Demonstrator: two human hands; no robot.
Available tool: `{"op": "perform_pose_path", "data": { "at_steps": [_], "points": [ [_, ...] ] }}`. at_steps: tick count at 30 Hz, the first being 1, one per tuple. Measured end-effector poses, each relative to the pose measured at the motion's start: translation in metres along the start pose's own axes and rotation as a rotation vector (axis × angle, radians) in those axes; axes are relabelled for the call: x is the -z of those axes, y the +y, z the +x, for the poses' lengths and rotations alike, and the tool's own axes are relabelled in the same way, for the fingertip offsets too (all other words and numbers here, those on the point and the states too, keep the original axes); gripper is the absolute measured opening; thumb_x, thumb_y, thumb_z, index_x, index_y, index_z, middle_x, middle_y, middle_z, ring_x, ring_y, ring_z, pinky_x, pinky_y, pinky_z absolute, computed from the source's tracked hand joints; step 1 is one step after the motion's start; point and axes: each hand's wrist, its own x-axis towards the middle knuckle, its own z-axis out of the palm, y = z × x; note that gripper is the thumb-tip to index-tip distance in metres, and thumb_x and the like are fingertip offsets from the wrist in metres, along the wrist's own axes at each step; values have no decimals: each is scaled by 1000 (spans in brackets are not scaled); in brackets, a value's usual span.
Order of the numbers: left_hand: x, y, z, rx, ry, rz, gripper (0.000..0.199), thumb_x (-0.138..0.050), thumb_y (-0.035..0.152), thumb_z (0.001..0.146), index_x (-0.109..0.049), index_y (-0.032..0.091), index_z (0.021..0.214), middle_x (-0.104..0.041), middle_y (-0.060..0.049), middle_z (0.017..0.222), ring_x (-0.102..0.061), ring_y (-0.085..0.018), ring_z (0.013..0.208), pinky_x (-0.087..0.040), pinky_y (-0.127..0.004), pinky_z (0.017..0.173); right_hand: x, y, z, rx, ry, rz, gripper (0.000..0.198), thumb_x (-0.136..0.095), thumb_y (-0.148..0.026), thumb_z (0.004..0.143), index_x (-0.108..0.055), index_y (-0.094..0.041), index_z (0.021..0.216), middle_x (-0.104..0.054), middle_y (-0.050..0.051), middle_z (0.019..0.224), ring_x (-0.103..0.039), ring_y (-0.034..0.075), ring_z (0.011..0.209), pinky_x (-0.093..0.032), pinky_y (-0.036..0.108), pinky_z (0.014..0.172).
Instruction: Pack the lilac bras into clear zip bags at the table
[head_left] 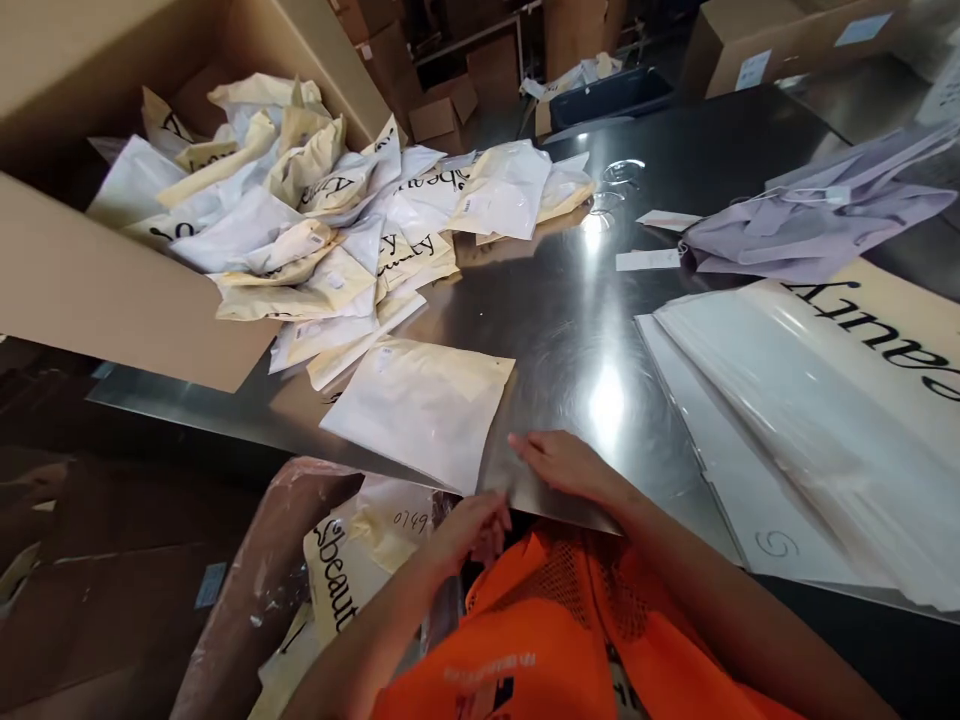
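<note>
A flat white-and-cream plastic mailing bag lies on the steel table, its near corner at the front edge. My left hand is at the table edge just below that corner, its fingers loosely bent with nothing visible in them. Over the metal to the right of the bag, my right hand has its fingers stretched toward the left, apart from the bag and holding nothing. Behind the bag, a pile of similar packed bags spills from a large cardboard box onto the table.
On the right lie a stack of large flat plastic bags and a folded lilac garment with white tags. Below the table edge, a plastic-lined container holds more bags. A dark bin and cartons stand behind.
</note>
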Motion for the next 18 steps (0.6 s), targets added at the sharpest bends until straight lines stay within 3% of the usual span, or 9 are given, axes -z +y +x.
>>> {"op": "perform_pose_path", "data": {
  "at_steps": [4,7,10,14,18],
  "points": [
    [-16,-21,20,-32,103,-368,60,-56,80,65,-44,22,50,-39,2,38,-32,-9,31,-16,-24,35,-30,-17,4,57,-147,55,62,-32,-65,99,-61,-16,76,-67,8,69,-63,17,58,-40,28,62],
    [-7,-34,11,-25,121,-403,56,-62,70,65,-46,22,43,-41,-2,37,-32,-9,31,-15,-25,34,-53,-33,12,59,-215,170,55,-38,-59,100,-62,-15,79,-65,5,62,-59,14,47,-41,26,57],
    [4,-41,-2,-14,180,-436,53,-62,67,69,-55,20,46,-46,-2,40,-35,-9,32,-17,-23,34,-69,-46,16,79,-176,199,38,-46,-42,98,-59,-14,75,-65,6,63,-59,14,49,-41,24,58],
    [6,-34,-6,-150,269,-502,44,-63,63,76,-61,22,62,-51,2,45,-38,-9,36,-20,-20,37,-74,-44,11,72,-157,299,35,-35,-36,99,-51,-17,75,-63,4,68,-57,11,48,-39,22,51],
    [-10,-18,7,-242,202,-521,41,-71,59,68,-57,21,60,-48,3,41,-36,-8,31,-12,-21,35,-69,-20,-6,27,-122,453,37,-30,-43,98,-47,-19,75,-55,0,65,-52,10,47,-39,22,47]
  ]
}}
